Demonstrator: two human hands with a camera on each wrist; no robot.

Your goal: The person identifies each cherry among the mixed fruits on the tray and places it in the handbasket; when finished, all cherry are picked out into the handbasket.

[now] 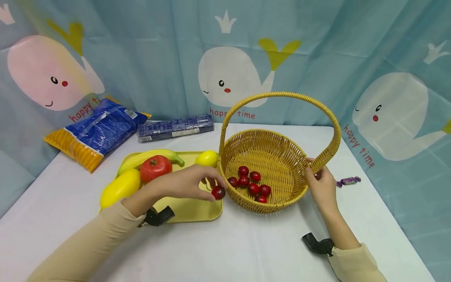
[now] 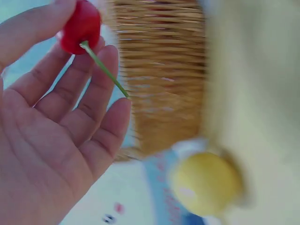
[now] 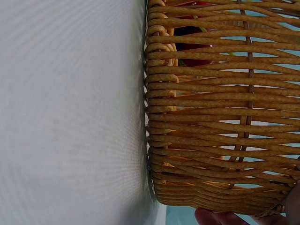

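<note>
Between thumb and fingertips, my left hand pinches a dark red cherry just outside the left rim of a yellow wicker basket. The left wrist view shows that cherry with a green stem hanging from it. Several red cherries lie on the basket floor, mostly at its near left side. My right hand grips the basket's right rim by the foot of its tall handle; in the right wrist view only its fingers show beneath the weave.
A yellow tray left of the basket holds a banana, a red apple, a lemon and a larger yellow fruit. Behind lie a blue-orange bag and a dark blue package. A purple wrapped candy sits at right.
</note>
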